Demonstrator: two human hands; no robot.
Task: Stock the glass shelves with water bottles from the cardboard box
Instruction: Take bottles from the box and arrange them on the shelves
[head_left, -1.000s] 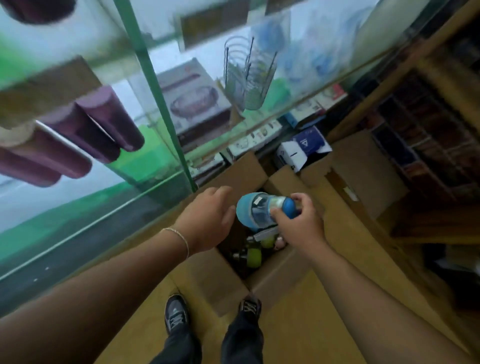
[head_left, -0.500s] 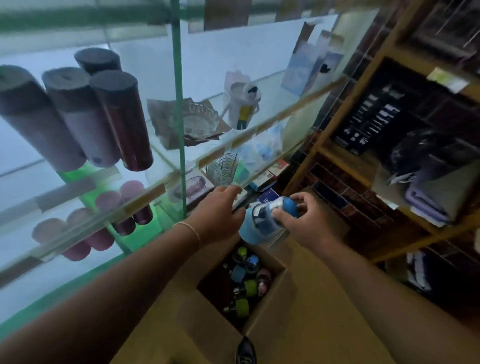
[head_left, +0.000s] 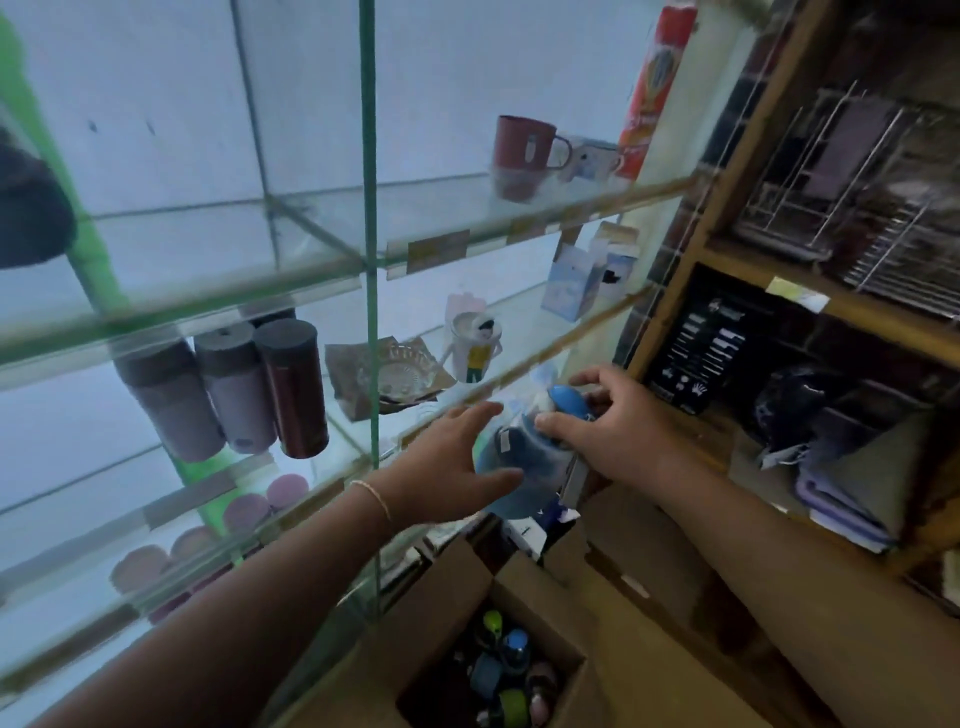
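Observation:
My right hand (head_left: 610, 431) grips a blue water bottle (head_left: 511, 475) round its rounded blue cap end. The bottle lies tilted in the air in front of the middle glass shelf (head_left: 524, 364). My left hand (head_left: 447, 470) has straight fingers beside the bottle's base, and its thumb touches the underside. Below, the open cardboard box (head_left: 434, 613) stands on the floor and holds several more bottles (head_left: 511, 670) with green, blue and pink caps.
Three dark flasks (head_left: 249, 387) stand on the left part of the same glass shelf, with a glass dish (head_left: 395, 374) and a cartoon mug (head_left: 475, 348) to their right. A green upright (head_left: 370, 260) divides the shelves. Mugs (head_left: 522, 150) sit higher up. A wooden rack (head_left: 779, 291) stands at the right.
Both hands have lifted the blue bottle from above the box up to the level of the middle glass shelf. My view has tilted upward, and the left hand's fingers have straightened against the bottle's base.

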